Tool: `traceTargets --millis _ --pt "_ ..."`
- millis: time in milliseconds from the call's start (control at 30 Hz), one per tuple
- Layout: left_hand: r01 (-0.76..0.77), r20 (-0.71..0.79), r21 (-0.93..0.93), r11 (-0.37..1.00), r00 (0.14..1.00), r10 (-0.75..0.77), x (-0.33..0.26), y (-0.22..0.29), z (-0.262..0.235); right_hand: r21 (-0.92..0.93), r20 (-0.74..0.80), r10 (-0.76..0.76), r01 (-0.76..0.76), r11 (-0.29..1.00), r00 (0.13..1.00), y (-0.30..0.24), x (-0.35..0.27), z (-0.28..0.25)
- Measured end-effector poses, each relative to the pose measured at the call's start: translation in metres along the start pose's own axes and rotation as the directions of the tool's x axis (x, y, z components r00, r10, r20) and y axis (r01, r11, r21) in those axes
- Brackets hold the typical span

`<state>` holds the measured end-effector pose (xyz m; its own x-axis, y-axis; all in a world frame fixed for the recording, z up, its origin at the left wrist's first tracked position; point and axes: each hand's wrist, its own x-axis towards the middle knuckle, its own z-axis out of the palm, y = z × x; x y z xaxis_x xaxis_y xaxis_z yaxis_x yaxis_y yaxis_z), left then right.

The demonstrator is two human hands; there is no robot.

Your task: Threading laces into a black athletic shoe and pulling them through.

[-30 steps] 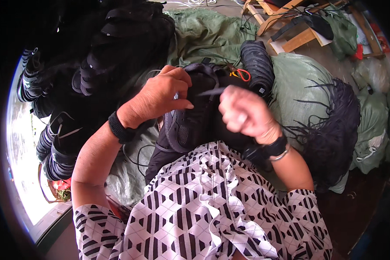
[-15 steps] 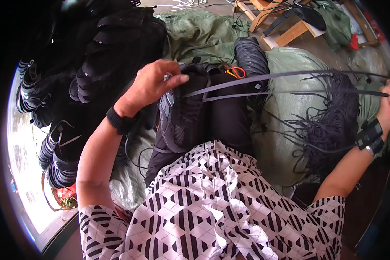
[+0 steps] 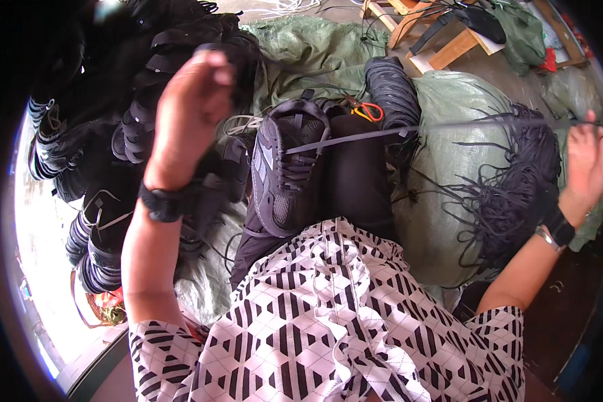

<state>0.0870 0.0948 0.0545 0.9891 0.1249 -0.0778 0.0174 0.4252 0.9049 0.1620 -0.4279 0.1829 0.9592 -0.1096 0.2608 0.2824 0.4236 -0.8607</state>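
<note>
A dark grey sneaker [image 3: 289, 167] with a pale side patch lies on my lap, its toe toward me. Its lower eyelets are laced. From its upper eyelets a grey shoelace [image 3: 382, 132] stretches taut to the far right. There my right hand [image 3: 586, 157] is closed on the lace, fingertips together. My left hand [image 3: 193, 114] is raised to the left of the shoe, clear of it and smeared by motion. Its fingers look bent, but whether they hold anything does not show. Orange-handled scissors [image 3: 365, 111] lie just beyond my right thigh.
Stacked black shoe pieces [image 3: 174, 57] crowd the left, with more striped stacks [image 3: 97, 258] nearer me. A bundle of dark laces [image 3: 516, 181] rests on a pale green sack [image 3: 442, 100] at right. A coiled dark stack [image 3: 392, 90] stands beyond my knees, near a wooden frame [image 3: 449, 50].
My left hand has left the shoe's top and swung up and left. Two strands ran to my right hand before; one shows now. My right hand has shifted slightly left.
</note>
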Motion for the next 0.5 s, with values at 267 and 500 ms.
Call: traceTargets --millis 267,500 --pt "-0.166 -0.440 -0.036 0.986 0.888 0.133 -0.016 0.040 -0.230 0.201 -0.019 0.306 -0.297 0.934 0.952 0.069 -0.045 -0.174" --pt "-0.214 -0.704 0.035 0.976 0.688 0.176 -0.059 0.032 -0.276 -0.791 0.058 0.415 -0.211 0.573 0.908 0.207 -0.088 -0.061"
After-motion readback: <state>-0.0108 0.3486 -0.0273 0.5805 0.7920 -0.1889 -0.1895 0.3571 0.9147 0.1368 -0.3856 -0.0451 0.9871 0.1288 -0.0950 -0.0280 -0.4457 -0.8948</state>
